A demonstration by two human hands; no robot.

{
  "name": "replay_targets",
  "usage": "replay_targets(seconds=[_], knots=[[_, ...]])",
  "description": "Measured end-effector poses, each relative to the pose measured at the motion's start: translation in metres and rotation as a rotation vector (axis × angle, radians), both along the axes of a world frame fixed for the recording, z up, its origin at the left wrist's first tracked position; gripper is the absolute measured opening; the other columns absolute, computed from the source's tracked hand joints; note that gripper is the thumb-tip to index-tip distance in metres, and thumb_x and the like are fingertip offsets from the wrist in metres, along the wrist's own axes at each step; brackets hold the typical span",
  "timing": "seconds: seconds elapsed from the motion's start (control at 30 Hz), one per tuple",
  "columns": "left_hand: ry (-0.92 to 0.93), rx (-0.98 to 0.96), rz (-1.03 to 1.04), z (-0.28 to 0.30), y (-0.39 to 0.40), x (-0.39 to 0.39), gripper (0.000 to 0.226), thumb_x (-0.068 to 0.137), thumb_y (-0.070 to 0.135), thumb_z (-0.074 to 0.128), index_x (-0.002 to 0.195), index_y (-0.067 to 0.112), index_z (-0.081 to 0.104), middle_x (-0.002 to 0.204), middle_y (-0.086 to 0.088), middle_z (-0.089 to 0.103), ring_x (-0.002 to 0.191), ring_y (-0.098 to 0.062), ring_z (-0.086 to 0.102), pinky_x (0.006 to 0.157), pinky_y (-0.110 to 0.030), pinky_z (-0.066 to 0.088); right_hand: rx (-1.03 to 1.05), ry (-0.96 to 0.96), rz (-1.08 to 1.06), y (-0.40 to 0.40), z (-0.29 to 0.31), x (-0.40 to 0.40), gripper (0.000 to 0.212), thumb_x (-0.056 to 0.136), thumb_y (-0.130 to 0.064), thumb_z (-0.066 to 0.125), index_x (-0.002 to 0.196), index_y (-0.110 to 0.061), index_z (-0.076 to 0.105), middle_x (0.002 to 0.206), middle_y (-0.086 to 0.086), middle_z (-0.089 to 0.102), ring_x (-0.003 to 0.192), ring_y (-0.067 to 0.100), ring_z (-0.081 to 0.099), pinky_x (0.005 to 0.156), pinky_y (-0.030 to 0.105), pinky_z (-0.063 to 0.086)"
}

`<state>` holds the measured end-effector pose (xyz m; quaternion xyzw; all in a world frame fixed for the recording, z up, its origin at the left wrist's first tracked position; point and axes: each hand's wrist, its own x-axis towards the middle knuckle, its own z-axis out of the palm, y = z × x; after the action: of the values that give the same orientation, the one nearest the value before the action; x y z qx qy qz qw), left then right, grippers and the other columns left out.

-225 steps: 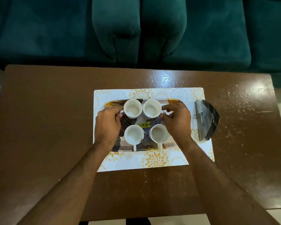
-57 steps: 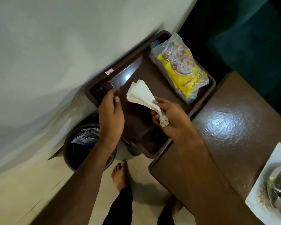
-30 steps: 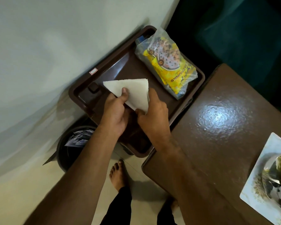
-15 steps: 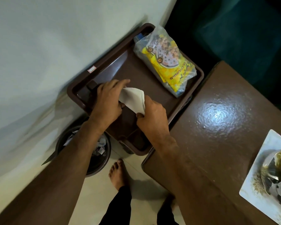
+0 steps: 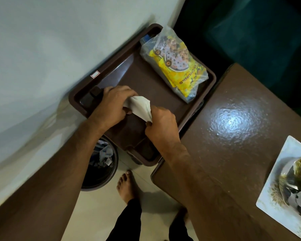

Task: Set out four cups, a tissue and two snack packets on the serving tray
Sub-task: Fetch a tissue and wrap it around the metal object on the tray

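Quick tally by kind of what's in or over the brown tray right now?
Tissue, held by the left hand and right hand: 1
Snack packet, yellow, at the tray's far end: 1
Total: 2

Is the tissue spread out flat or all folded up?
Folded up, not flat. The tissue is bunched into a small wedge, pinched between the left hand and right hand above the brown tray.

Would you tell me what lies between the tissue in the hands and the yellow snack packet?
In the head view, only bare brown tray floor separates the tissue from the yellow snack packet.
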<state>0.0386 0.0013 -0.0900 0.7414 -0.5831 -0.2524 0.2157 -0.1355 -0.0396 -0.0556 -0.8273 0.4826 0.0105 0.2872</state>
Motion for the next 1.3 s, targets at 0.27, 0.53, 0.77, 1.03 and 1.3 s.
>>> replay_targets(seconds=[0.27, 0.53, 0.77, 1.03, 1.3], knots=[[0.12, -0.084, 0.043, 0.007, 0.0, 0.002, 0.033, 0.077, -0.001, 0.082, 0.107, 0.006, 0.073, 0.108, -0.009, 0.077, 0.1, -0.023, 0.07, 0.089, -0.03, 0.052, -0.031, -0.082, -0.029, -0.005, 0.001, -0.006, 0.022, 0.079, -0.002, 0.071, 0.101, -0.004, 0.066, 0.098, 0.014, 0.07, 0.088, 0.035, 0.065, 0.068, 0.035, 0.048], [0.078, -0.165, 0.084, 0.042, -0.017, -0.01, 0.038, 0.076, 0.01, 0.088, 0.111, 0.004, 0.074, 0.107, -0.014, 0.076, 0.098, -0.023, 0.068, 0.087, -0.028, 0.049, -0.181, -0.365, -0.091, -0.008, 0.015, -0.027, 0.031, 0.083, -0.003, 0.07, 0.113, -0.006, 0.066, 0.098, 0.009, 0.071, 0.087, 0.027, 0.067, 0.07, 0.042, 0.055], [0.109, -0.226, 0.045, 0.075, -0.04, -0.048, 0.029, 0.074, 0.014, 0.086, 0.1, 0.007, 0.076, 0.093, -0.002, 0.073, 0.086, 0.0, 0.06, 0.075, -0.017, 0.047, -0.233, -0.48, -0.188, -0.024, 0.038, -0.07, 0.051, 0.087, -0.002, 0.069, 0.136, -0.007, 0.058, 0.12, 0.01, 0.073, 0.108, 0.026, 0.07, 0.086, 0.036, 0.06], [0.16, -0.165, -0.11, 0.075, -0.071, -0.174, 0.02, 0.077, 0.017, 0.086, 0.089, 0.013, 0.071, 0.077, 0.005, 0.067, 0.073, 0.0, 0.057, 0.067, -0.019, 0.043, -0.198, -0.417, -0.322, -0.031, 0.043, -0.197, 0.069, 0.08, -0.005, 0.081, 0.142, -0.014, 0.051, 0.122, 0.007, 0.073, 0.107, 0.022, 0.071, 0.084, 0.023, 0.055], [0.217, -0.064, -0.351, 0.085, -0.106, -0.313, 0.041, 0.08, 0.017, 0.086, 0.118, 0.02, 0.071, 0.114, 0.004, 0.074, 0.108, -0.012, 0.068, 0.089, -0.027, 0.056, -0.258, -0.373, -0.578, -0.03, 0.048, -0.334, 0.066, 0.081, -0.01, 0.08, 0.14, -0.02, 0.051, 0.119, 0.004, 0.075, 0.103, 0.022, 0.071, 0.081, 0.017, 0.051]])
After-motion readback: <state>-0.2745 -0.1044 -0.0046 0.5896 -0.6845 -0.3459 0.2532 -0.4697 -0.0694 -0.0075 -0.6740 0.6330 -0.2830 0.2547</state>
